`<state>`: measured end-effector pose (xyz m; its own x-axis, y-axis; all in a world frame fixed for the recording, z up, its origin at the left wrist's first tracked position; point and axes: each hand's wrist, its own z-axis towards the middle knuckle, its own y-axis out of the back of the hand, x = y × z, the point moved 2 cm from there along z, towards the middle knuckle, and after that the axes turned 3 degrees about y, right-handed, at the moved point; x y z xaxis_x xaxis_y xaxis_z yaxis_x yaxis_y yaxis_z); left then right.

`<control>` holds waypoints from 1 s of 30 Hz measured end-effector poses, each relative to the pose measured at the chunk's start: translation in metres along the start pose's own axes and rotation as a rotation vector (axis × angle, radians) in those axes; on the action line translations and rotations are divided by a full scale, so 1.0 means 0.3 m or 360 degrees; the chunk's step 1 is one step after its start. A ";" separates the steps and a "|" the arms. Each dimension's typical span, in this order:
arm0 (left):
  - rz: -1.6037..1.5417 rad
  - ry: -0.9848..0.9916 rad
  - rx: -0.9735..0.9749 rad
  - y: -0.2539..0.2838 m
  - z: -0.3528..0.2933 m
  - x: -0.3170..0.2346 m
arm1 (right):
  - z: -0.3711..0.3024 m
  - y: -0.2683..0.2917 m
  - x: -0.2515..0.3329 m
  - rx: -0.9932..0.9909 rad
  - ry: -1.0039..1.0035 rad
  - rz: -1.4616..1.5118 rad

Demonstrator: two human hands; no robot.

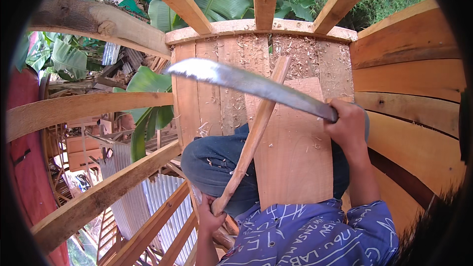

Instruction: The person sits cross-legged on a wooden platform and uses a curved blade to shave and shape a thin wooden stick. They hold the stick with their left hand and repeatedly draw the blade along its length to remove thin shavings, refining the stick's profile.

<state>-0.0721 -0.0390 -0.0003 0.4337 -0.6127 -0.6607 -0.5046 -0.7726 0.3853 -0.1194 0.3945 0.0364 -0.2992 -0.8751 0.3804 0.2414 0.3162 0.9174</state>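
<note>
The right hand is curled tight around the handle of a big knife. The left hand has its fingers wrapped around the low end of a wooden stick. The stick slants up and away, and the blade crosses above it; I can't tell if they touch. Beside the stick, a flat board lies over the lap. Curly wood bits lie farther out on the planks.

This looks like shaving the stick. To do it well, press the stick firmly on the board, take thin slices, and push the blade away from the left hand and knees.

The blue shirt has white letters and numbers. I see no labels on the knife or stick.
</note>
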 end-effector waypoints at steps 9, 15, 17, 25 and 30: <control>0.0162 -0.0085 -0.0182 -0.013 -0.014 -0.003 | 0.101 -0.071 -0.036 -0.0034 -0.0084 -0.0073; 0.0027 -0.0059 -0.0130 -0.018 -0.004 -0.013 | 0.053 -0.040 -0.021 -0.0016 -0.0021 0.0000; -0.0043 -0.0066 -0.0154 -0.028 -0.005 -0.007 | 0.035 -0.054 0.054 0.0106 0.0159 0.0119; 0.0138 -0.0012 -0.0176 -0.016 -0.020 -0.027 | 0.094 -0.087 -0.031 0.0135 -0.0080 -0.0038; 0.0172 -0.0072 -0.0196 -0.016 -0.004 -0.010 | 0.091 -0.068 -0.086 -0.0013 -0.0022 -0.0028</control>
<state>-0.0701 -0.0336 0.0007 0.3465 -0.6874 -0.6383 -0.4501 -0.7188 0.5298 -0.1417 0.4205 0.0111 -0.3163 -0.8752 0.3661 0.2439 0.2979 0.9229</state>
